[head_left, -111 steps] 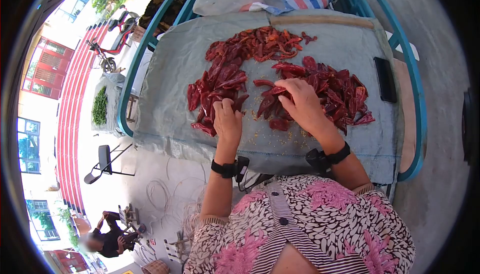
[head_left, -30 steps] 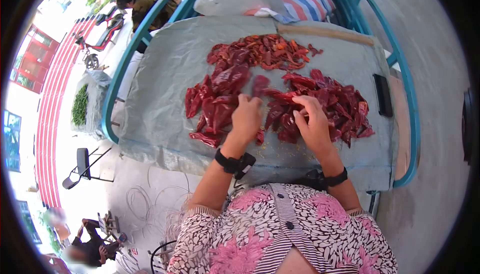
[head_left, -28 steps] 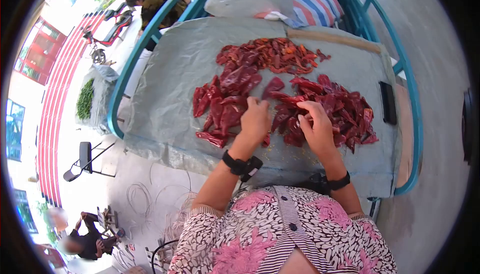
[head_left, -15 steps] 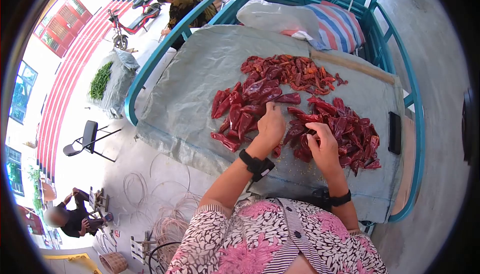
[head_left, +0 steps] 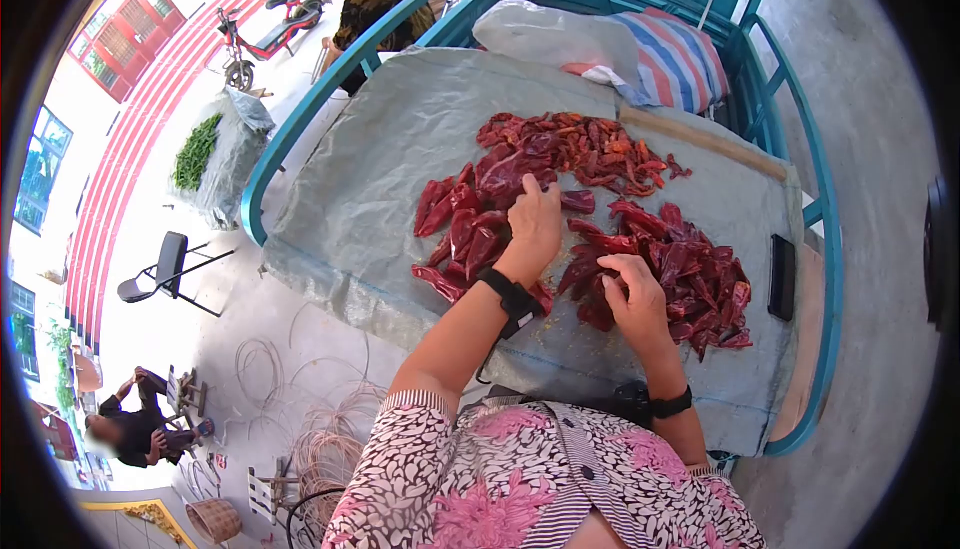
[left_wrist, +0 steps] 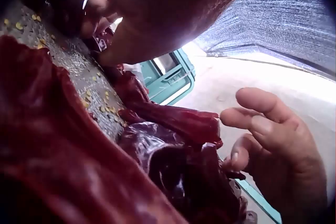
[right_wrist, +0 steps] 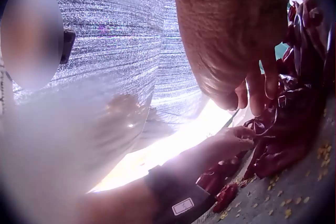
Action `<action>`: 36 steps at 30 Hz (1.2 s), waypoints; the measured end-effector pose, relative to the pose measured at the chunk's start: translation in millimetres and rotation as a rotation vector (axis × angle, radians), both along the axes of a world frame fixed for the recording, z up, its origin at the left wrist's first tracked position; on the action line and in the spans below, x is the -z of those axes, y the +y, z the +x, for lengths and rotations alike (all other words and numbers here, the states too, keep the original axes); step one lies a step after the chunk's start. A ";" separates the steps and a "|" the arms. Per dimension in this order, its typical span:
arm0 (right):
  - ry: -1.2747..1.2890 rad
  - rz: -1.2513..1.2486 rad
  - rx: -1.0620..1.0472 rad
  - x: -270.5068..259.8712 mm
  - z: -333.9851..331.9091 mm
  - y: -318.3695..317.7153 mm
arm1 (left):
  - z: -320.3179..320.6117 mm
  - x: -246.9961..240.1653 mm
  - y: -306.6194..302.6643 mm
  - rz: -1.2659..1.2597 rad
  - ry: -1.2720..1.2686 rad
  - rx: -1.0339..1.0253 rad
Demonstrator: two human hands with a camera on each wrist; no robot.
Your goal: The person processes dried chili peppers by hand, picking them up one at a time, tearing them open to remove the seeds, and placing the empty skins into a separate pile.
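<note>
Glossy dried red chili peppers lie on a grey-green woven sheet (head_left: 390,149). My left hand (head_left: 535,221) is over the upper part of the left chili heap (head_left: 462,234), its bent fingertips pinching the edge of a broad dark chili (head_left: 503,174). One short chili (head_left: 578,201) lies just right of those fingers. My right hand (head_left: 638,304) rests at the near left edge of the right heap (head_left: 700,274). Its fingers are loosely bent, and in the left wrist view the right hand (left_wrist: 286,153) shows a gap between thumb and fingers, beside a chili (left_wrist: 178,121).
A third heap of smaller, orange-red chilies (head_left: 615,154) lies farther back. Yellow seeds (right_wrist: 287,212) dot the sheet. A black phone (head_left: 781,277) is at the right, a wooden strip (head_left: 705,144) and striped sack (head_left: 675,59) behind. Teal cart rails (head_left: 820,199) border the sheet.
My left hand has gone from between the two near heaps up onto the left heap, where a broad chili now lies at its fingertips. My right hand has barely moved. The head view has shifted.
</note>
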State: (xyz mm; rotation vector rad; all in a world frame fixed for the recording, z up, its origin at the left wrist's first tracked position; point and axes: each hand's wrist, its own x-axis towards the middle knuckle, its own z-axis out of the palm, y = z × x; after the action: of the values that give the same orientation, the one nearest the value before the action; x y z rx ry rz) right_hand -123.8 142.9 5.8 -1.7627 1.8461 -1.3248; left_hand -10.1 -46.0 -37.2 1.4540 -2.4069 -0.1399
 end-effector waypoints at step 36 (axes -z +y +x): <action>0.041 -0.074 0.159 1.1 -0.1 -12.9 | 10.4 -2.9 0.6 0.019 0.287 0.448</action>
State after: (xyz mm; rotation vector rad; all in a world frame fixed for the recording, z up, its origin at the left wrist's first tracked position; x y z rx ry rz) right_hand -123.9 130.0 4.8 -1.7218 2.0215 -1.4414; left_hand 0.3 -45.4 -34.3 0.8113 -2.4457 -0.4428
